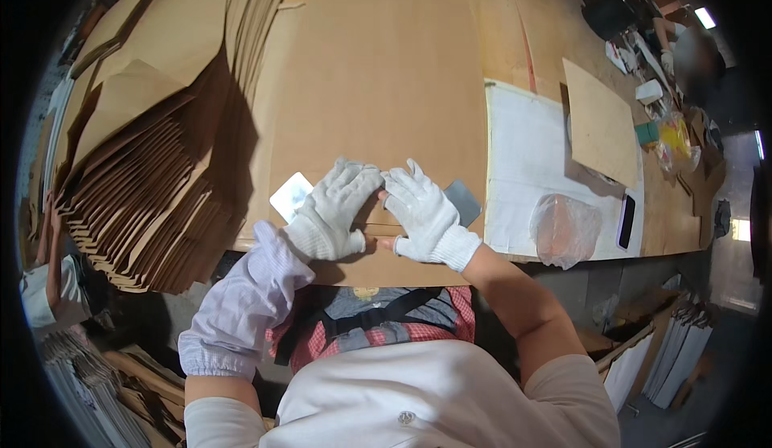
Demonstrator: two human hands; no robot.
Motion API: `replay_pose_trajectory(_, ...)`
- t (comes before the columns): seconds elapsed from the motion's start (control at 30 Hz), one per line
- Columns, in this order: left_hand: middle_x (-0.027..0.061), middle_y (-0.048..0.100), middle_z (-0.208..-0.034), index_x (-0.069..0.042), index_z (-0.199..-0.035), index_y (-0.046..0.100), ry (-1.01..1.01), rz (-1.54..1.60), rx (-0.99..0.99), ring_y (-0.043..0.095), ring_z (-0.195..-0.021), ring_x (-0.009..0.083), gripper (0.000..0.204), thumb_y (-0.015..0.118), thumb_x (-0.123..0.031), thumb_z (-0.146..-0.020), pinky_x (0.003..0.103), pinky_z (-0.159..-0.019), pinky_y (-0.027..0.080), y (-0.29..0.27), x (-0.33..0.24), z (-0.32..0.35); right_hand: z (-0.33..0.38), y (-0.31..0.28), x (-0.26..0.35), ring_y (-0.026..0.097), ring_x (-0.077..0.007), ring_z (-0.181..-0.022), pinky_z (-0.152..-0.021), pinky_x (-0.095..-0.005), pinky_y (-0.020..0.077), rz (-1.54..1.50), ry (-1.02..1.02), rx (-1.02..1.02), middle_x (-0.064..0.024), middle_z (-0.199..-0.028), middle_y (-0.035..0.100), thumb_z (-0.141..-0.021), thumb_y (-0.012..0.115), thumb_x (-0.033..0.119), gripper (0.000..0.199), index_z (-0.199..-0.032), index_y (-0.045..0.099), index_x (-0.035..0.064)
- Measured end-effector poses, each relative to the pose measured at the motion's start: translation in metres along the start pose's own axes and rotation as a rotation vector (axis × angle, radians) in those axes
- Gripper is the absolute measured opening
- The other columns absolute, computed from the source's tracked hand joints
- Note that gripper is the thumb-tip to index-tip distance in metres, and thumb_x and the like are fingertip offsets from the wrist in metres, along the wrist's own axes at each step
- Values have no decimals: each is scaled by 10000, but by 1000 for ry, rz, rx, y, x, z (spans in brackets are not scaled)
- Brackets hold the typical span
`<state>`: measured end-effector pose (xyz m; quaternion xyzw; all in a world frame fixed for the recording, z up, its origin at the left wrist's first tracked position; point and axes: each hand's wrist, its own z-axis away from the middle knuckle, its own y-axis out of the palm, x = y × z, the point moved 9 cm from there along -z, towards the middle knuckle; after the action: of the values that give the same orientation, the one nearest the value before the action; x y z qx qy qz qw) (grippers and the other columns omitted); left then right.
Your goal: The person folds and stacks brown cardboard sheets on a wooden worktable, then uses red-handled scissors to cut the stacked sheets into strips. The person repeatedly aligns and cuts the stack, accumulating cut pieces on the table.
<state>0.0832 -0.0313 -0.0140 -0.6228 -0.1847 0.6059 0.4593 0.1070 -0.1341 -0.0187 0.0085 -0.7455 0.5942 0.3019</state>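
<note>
Here the left hand (334, 211) and right hand (424, 213), both flat and open, press on a brown cardboard sheet (378, 86)

both gloved hands cover part of the grey card (465, 200); the far-right person (698, 58) is blurred.

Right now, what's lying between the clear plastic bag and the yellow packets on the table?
In the head view, a black phone lies between the plastic bag and the yellow packets.

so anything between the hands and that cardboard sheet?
Nothing visible. Left hand and right hand, both gloved, lie directly on the cardboard sheet; the small cards by them sit off to the sides.
</note>
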Motion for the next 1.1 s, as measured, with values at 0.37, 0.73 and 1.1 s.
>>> replay_pose_trajectory(0.37,40,302,-1534,-167,-1238,611,-939,-225,-27,494,-1231,285,597,794,-346,-698,381,-1041,427,-47,91,91,31,-48,-49,571,-330,-1029,-876,-426,459,168,451,-184,-158,-1160,591,-599,831,370,542,-980,632,40)
replay_pose_trajectory(0.73,78,663,-975,-79,-953,692,-826,495,-647,636,-882,215,188,644,-174,-798,343,-793,494,-14,158,146,57,-57,-105,559,-381,-1046,-888,-474,466,283,502,-209,-185,-1183,595,-878,577,323,421,-1191,571,42)
replay_pose_trajectory(1.1,101,681,-871,-124,-981,649,-381,-706,-731,671,-813,283,147,609,-220,-876,377,-713,553,-345,-9,76,10,-83,-72,575,-333,-791,-701,-439,439,-124,548,-408,-197,-829,587,-811,665,147,189,-885,571,1)
